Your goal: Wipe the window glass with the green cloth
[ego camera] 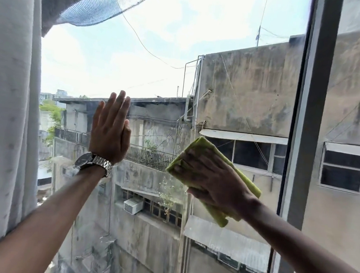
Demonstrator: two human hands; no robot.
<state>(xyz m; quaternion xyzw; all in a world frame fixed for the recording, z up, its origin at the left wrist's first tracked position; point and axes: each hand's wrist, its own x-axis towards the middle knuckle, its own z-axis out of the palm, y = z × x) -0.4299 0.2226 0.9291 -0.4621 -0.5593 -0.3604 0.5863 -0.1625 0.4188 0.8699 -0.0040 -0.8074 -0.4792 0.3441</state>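
Up against the window glass (159, 49), pressed flat: the left hand (110, 129), fingers straight and close together, holding nothing. Wore a shiny metal watch (93, 163) with a dark face on the wrist.

Lower and to the right, also on the glass: the right hand (212, 181), spread over the green cloth (199, 145) and pushing it flat against the pane. Looked soft and folded into a long shape, with 1 end poking out above the fingers and 1 end below the wrist. Middle of the cloth hidden under the hand. Could not tell how many folds.

At the left edge, hung a pale curtain (11, 103), cut off by the picture. At the right, stood a grey frame bar (313, 103), smooth and straight. Outside, blurry through smudges: stained concrete buildings (248, 88) and bright sky.
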